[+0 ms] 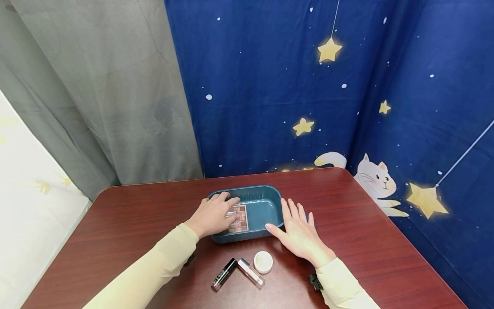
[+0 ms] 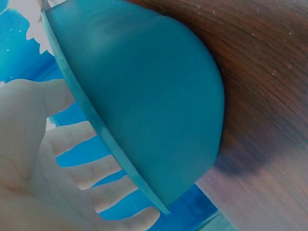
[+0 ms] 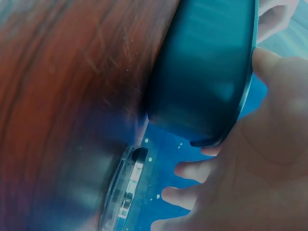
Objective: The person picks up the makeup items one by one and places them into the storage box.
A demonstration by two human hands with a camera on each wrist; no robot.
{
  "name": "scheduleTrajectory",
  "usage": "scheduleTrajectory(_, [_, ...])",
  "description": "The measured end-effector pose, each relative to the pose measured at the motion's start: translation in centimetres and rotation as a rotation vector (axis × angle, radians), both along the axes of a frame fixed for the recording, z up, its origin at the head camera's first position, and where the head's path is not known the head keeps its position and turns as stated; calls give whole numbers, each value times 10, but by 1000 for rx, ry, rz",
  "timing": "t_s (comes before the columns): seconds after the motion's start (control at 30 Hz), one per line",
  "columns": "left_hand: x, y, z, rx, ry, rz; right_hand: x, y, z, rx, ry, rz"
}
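A dark teal plastic bin [image 1: 266,214] stands on the table, with an eyeshadow palette [image 1: 242,221] lying in its left part. Over the bin's left end reaches my left hand [image 1: 214,214], fingers extended above the palette and partly hiding it. In the left wrist view, the fingers [image 2: 94,168] look spread and loosely straight behind the bin's rim. My right hand [image 1: 301,234] is at the bin's right end, its thumb by the near rim and its other fingers stretched along the outside. Below these fingers, the right wrist view shows a clear-edged, flat item [image 3: 126,192], its kind unclear.
In front of the bin lie a black lip-gloss tube [image 1: 224,274], a clear tube with a silver cap [image 1: 251,273] and a round white jar [image 1: 263,262]. The reddish-brown table [image 1: 154,210] ends at grey and blue star-printed curtains [image 1: 270,86].
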State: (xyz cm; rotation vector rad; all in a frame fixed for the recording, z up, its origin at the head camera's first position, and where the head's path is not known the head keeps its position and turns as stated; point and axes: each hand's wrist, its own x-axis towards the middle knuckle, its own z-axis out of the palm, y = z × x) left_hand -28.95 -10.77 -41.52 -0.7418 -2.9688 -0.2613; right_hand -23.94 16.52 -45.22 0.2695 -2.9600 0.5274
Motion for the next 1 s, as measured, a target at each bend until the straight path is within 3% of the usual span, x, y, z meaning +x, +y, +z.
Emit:
scheduleTrajectory(0.33, [9,-3,4,18,8,18,-1,0,-1,9,-4,-3])
scheduleTrajectory(1.0, [32,-5,5,91,122,-31,-1,0,-1,12,-1,-7])
